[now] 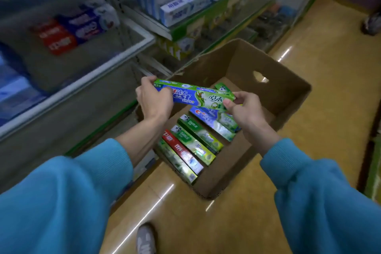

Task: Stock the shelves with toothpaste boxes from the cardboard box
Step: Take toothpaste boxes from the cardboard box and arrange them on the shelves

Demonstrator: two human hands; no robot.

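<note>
A green and blue toothpaste box (198,95) is held level above the open cardboard box (288,93) on the floor. My left hand (153,100) grips its left end and my right hand (245,111) pinches its right end. Several more toothpaste boxes (193,142), green, red and blue, lie side by side in the bottom of the cardboard box. The shelves (115,51) stand to the left, with red and blue toothpaste packs (68,33) on the near one.
White and blue packs (181,0) fill a higher shelf further back. The yellow floor (329,68) runs along the aisle to the right. My grey shoe (145,239) stands at the bottom edge, near the cardboard box's front corner.
</note>
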